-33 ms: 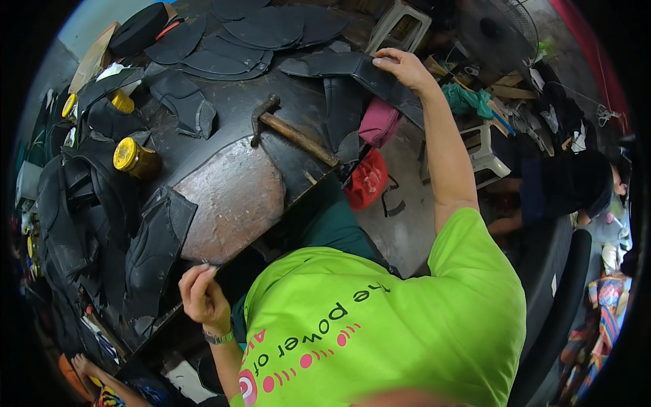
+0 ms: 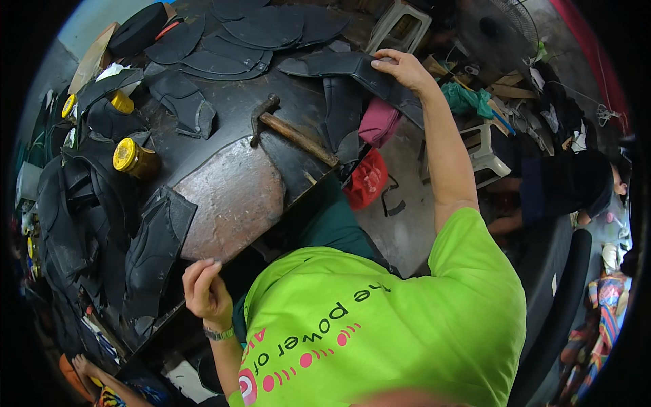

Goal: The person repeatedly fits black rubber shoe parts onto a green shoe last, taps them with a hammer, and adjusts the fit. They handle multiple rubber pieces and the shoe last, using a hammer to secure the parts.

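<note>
At the table's far right, my right hand [image 2: 402, 70] is closed on the edge of a long black sewn piece [image 2: 342, 66], which reaches past the table edge. My left hand [image 2: 207, 292] is by the near table edge, its fingers curled in toward the thumb; whatever may be between them is hidden. Just above it lies a flat reddish-grey slab [image 2: 234, 197]. A hammer [image 2: 298, 139] with a wooden handle rests beyond the slab, its head toward the left. Left of the slab sits another black sewn piece [image 2: 157, 247].
A yellow-lidded jar [image 2: 135, 158] stands on the left, near heaped black pieces [image 2: 88, 203]. Flat black rounded panels [image 2: 264, 30] overlap at the back. Pink cloth [image 2: 380, 122], a red bag [image 2: 368, 180] and a white stool [image 2: 485, 156] are to the right. Another person's arm [image 2: 102, 376] shows lower left.
My left hand has shifted slightly up and to the right. My right hand and the black piece have barely moved.
</note>
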The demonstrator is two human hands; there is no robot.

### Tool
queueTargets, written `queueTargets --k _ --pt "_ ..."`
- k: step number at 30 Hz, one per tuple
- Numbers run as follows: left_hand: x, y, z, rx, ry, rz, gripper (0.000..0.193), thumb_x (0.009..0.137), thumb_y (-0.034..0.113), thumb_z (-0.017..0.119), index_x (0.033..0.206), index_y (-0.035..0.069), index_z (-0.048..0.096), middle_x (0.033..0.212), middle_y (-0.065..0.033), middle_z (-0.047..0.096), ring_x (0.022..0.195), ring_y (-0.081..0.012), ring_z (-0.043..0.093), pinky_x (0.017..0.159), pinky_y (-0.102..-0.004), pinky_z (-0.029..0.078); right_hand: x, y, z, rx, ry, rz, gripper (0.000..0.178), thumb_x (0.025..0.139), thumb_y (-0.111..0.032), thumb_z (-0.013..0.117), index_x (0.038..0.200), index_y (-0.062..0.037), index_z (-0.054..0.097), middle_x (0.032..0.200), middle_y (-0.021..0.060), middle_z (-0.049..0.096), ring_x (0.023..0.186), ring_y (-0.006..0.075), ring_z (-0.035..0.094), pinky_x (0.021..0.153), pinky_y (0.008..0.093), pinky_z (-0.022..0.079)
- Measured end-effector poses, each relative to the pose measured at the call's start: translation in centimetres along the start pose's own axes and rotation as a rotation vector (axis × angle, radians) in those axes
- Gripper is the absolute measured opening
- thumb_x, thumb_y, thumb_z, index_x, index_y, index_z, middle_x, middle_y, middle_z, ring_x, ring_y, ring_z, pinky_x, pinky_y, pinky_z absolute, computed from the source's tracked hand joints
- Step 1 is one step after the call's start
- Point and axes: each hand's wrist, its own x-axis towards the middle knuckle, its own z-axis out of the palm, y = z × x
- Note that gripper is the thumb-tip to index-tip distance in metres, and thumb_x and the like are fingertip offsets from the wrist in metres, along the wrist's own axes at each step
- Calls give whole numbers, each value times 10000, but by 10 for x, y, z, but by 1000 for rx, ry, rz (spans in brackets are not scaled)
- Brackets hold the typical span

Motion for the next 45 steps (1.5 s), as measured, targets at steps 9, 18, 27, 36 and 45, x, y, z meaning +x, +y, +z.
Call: queueTargets --k 9,18,27,36,45 --pt "35 2 39 -79 -107 59 301 742 -161 635 940 44 731 956 -107 688 854 -261 678 761 -324 536 -6 -19 7 144 -48 -50 483 795 -277 823 1202 -55 689 886 20 656 825 118 594 783 282 476" --pt "41 -4 52 -198 -119 -165 182 805 -91 655 938 16 721 1005 -121 678 833 -208 660 753 -308 526 -67 -123 13 699 -151 -187 431 858 -24 730 1276 -27 629 1009 33 679 911 85 629 834 226 523" --pt "50 -1 72 -800 -10 -489 975 889 3 693 1584 8 9 1308 -171 575 1174 -227 580 1002 -328 460 -150 -173 194 913 -575 -166 557 943 -5 632 1462 -53 437 1066 36 566 980 71 549 862 229 462" --pt "55 -4 74 -833 -14 -567 930 911 -92 625 1594 55 11 1318 -185 569 1156 -210 588 982 -316 477 -139 -172 194 1032 -653 -72 486 937 -25 631 1408 -62 513 958 11 596 874 46 559 776 223 485" --pt "52 -7 74 -857 -39 -570 918 915 -100 616 1594 51 17 1323 -192 568 1178 -216 585 993 -319 476 4 -128 141 -81 -69 -711 308 867 -187 708 1129 -26 691 1039 148 689 980 301 669 881 373 519"
